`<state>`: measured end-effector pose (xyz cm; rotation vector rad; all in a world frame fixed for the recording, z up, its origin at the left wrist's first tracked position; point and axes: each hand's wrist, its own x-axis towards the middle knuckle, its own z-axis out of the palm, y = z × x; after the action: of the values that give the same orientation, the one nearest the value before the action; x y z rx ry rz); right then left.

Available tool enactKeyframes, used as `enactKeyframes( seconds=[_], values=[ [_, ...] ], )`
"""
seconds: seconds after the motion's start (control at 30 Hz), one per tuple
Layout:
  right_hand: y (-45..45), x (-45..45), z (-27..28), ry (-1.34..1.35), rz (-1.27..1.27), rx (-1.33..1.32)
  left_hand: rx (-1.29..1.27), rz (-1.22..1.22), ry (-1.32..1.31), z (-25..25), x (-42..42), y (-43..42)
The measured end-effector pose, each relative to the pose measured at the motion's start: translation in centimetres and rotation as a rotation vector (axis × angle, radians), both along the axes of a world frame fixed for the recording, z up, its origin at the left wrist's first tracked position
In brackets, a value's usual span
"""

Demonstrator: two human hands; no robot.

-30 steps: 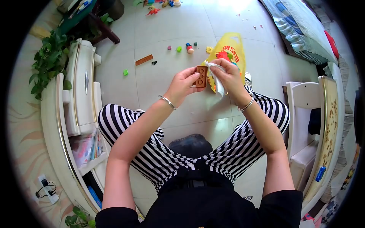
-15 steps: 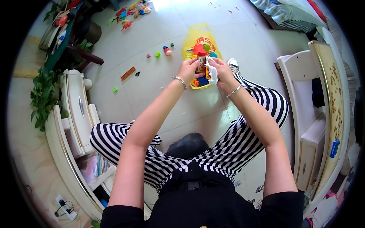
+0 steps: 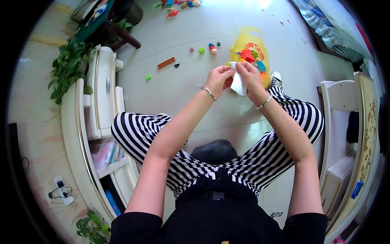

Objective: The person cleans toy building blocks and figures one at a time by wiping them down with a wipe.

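A crumpled white tissue or cloth [image 3: 239,84] hangs between my two hands in front of me. My right hand [image 3: 252,80] pinches its upper edge. My left hand [image 3: 219,80] is closed at the other side of it, thumb and fingers pressed together at the tissue's top. Whether anything else lies within the left fingers is hidden. Just beyond my right hand, a yellow plastic bag [image 3: 248,35] with red lettering holds several colourful toy pieces, among them a red piece [image 3: 246,55].
On the tiled floor lie a long brown toy plate [image 3: 166,63], a green piece [image 3: 148,77] and a red toy figure [image 3: 172,13]. A white cabinet [image 3: 98,93] stands at left, a white chair [image 3: 340,97] at right. A dark rounded seat [image 3: 214,152] is between my legs.
The brown toy brick that my left hand held no longer shows. The tissue now hangs longer between both hands. The view has shifted, so the floor items appear further right.
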<state>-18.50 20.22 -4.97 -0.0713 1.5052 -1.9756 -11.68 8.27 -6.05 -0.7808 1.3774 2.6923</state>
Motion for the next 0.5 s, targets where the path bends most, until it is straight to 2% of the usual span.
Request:
enactKeyframes(
  seconds=[0.1, 0.23, 0.3, 0.5],
  values=[
    [-2.8, 1.1, -0.7, 0.012, 0.090, -0.065, 0.099, 0.134, 0.073, -0.6, 2.5, -2.5],
    [-6.8, 3.1, -0.7, 0.099, 0.243, -0.006, 0.073, 0.263, 0.108, -1.7, 5.4, -5.9],
    [-8.6, 4.4, -0.4, 0.176, 0.368, 0.167, 0.060, 0.290, 0.103, -2.4, 6.4, -7.5],
    [-15.0, 5.6, -6.7, 0.146, 0.401, 0.250, 0.036, 0.394, -0.041, -6.8, 7.4, -12.1]
  ],
)
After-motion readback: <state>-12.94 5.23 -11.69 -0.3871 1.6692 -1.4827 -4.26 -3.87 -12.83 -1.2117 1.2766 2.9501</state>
